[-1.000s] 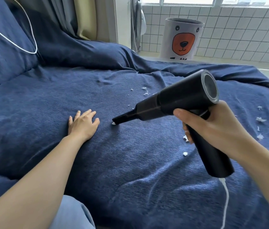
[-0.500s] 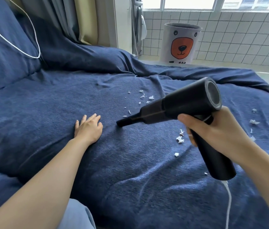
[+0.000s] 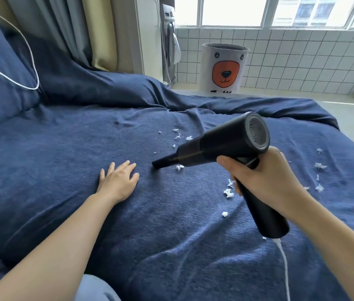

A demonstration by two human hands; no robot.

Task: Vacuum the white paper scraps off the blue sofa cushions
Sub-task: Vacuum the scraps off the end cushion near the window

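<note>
On the blue sofa cushion (image 3: 63,170) I am resting my left hand (image 3: 118,182) palm down, its fingers lying straight and slightly spread against the fabric, holding nothing. Just to the right of those fingers, my right hand (image 3: 265,181) is gripping a black handheld vacuum (image 3: 221,144) by its handle, fingers and thumb curling round the grip right under the barrel. I am tilting the barrel down to the left, so the narrow nozzle (image 3: 161,162) is pointing at the cushion close to my left fingertips; whether the tip is actually touching the fabric I cannot tell. The round rear vent of the vacuum is facing back toward me. A white cord (image 3: 284,266) is hanging from the bottom of the handle and running down over the cushion.

White paper scraps (image 3: 228,192) are lying scattered over the seat. One scrap (image 3: 179,167) is sitting just beside the nozzle, on its right. A small cluster is lying beyond the barrel, farther from me, and several more bits are lying under and below my right hand. Another loose group is lying well off to the right, near the edge of the seat.

Behind the sofa, a white bin with a bear face (image 3: 225,68) is standing against a tiled wall under a window. A white cable (image 3: 19,83) is looping across the back cushion on the left.
</note>
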